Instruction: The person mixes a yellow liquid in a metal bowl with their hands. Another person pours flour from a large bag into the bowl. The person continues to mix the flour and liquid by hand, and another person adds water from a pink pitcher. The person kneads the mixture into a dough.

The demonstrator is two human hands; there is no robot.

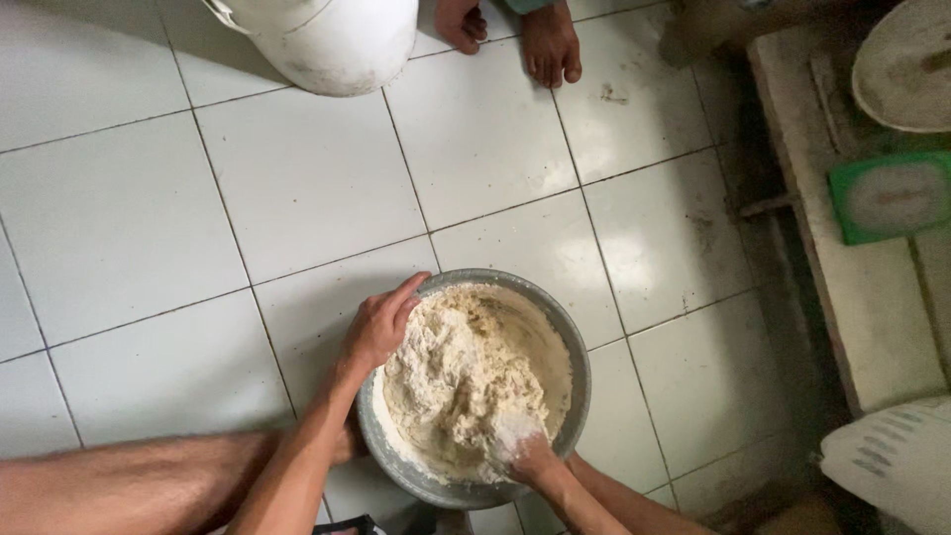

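A round grey metal bowl [578, 349] sits on the white tiled floor, low in the head view. It holds a large shaggy lump of pale dough [458, 381]. My left hand [379, 325] grips the bowl's left rim, fingers curled over the edge next to the dough. At the bowl's near side, my right hand [523, 451] is pressed into the dough, coated in flour, its fingers partly buried.
A white bucket [332, 42] stands at the top, with another person's bare feet [550, 40] beside it. A green kitchen scale [887, 196] and a round tray [906, 64] rest on a wooden bench at right. A white sack [892, 461] lies bottom right.
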